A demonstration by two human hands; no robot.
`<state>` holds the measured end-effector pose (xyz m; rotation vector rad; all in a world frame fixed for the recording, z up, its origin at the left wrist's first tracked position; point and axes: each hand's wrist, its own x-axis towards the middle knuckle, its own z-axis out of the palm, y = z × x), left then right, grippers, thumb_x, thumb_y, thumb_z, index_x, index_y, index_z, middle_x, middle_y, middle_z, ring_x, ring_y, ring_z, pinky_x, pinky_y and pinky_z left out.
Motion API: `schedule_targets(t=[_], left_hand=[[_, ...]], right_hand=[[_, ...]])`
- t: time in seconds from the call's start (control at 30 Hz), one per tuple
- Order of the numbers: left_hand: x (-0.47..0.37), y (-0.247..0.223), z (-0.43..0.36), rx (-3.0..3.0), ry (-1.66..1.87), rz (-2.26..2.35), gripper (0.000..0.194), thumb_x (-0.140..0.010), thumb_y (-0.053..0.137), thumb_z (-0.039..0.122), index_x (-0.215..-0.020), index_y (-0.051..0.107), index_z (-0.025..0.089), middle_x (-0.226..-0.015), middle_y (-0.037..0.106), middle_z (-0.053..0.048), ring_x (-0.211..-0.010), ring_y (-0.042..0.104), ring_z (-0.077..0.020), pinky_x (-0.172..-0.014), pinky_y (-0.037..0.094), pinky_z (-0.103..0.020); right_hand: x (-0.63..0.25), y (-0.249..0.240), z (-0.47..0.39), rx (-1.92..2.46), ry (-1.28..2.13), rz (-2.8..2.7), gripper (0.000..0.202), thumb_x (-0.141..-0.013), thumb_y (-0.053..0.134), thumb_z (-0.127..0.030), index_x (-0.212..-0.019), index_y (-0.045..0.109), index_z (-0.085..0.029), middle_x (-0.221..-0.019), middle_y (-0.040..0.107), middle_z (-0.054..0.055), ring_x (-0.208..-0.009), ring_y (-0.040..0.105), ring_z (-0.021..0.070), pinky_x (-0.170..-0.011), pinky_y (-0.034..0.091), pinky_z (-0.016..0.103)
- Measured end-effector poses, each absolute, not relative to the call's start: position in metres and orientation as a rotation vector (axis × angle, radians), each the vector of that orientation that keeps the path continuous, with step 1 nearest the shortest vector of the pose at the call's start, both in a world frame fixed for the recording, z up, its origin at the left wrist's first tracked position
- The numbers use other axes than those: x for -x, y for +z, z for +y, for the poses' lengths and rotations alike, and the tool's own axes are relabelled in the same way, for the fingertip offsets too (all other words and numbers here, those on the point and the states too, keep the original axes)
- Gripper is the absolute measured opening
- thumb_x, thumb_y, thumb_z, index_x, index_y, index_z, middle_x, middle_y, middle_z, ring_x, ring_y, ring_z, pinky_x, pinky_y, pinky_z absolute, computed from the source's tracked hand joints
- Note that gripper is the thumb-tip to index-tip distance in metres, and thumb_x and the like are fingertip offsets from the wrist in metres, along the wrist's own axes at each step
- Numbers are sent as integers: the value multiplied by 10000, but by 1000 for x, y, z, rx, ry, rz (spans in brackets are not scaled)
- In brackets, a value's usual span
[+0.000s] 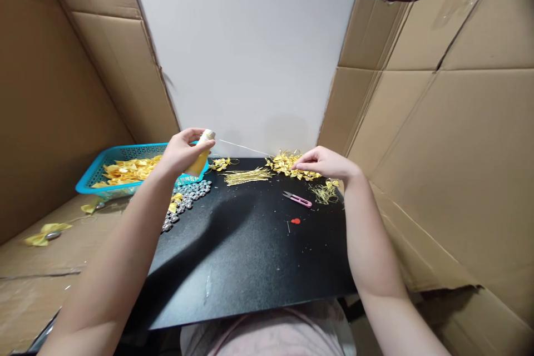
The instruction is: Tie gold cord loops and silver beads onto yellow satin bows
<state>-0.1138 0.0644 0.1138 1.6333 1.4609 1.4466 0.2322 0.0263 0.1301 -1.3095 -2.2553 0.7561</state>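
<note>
My left hand (183, 150) is closed around a spool of yellow thread (197, 162), its white top tilted up and to the right. From the spool a thin thread (244, 147) stretches across above the table toward my right hand (312, 160). There the fingertips are pinched together, and the thread seems to end in them. A pile of yellow bows (287, 162) lies just behind and below those fingers. Pink thread snips (297, 199) rest on the table in front of my right hand, with a needle (288, 227) and a small red piece (296, 221) nearer to me.
A blue basket (89, 182) of yellow bows stands at the left. Several silver beads (192, 196) lie beside it. Gold twist ties (248, 176) and thread scraps (325, 194) are on the black table (250, 272). Cardboard walls (450, 139) rise on both sides.
</note>
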Motion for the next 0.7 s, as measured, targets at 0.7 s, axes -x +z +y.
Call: schedule_targets(t=[0.7], left_hand=[[99,118,50,-1702,1167,1251,469,-632,751,434,-1014,653,179,-1126,700,-128,-785,670,-215,-687,531,-330]], right_hand=[[-241,106,57,1021,817,-2011,429,-792,582,-604,-866,743,-213,-572,519,-1,-594,481,138,-645,415,315]])
